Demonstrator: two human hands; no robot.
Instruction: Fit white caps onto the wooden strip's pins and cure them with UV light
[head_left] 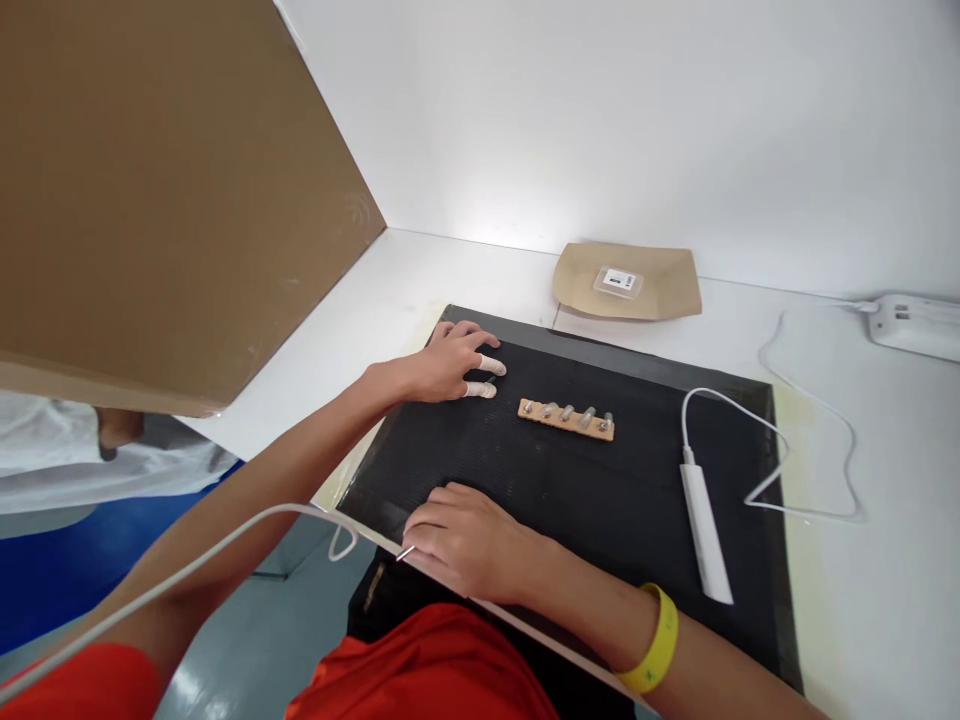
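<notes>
My left hand (459, 362) is over the left part of a black mat (480, 450), with white finger cots on its thumb and index finger. Those two fingertips come close together around a tiny dark, thin thing that I cannot make out. The other fingers stretch out over the mat. My right hand (465, 540) rests at the mat's front edge, fingers curled around a thin metal tool (406, 552); only its slim silvery end sticks out. To the right of my left hand lies a tan strip (566, 420) carrying several small clear, capped or tube-like pieces.
Brown paper (652, 300) at the back holds a small clear box (619, 282) with a label. A white stick-shaped device (705, 530) lies on the mat's right, its cable running towards a power strip (915, 325). A large brown panel (172, 200) stands at the left.
</notes>
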